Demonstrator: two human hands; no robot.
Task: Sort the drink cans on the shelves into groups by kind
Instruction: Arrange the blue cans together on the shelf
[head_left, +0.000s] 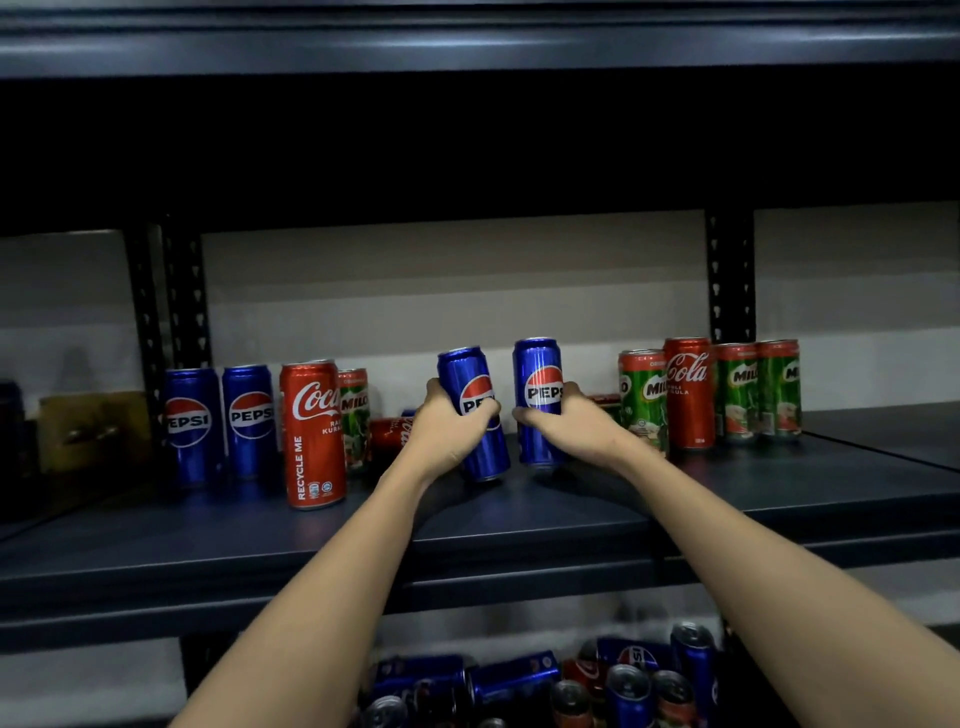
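Dark metal shelf (519, 514), pale wall behind, black perforated uprights (730, 280) either side. Left hand (447, 431) wrapped round a tilted Pepsi can (470, 384); right hand (566, 421) gripped an upright Pepsi can (537, 374), both mid-shelf. Stood at left: two Pepsi cans (218, 423), a Coca-Cola can (311, 436), a Milo can (354, 415); a toppled red can (387, 434) behind. Grouped at right: Milo cans (758, 389) around another Coca-Cola can (688, 392). Heaped below on the lower shelf: loose cans (545, 680).
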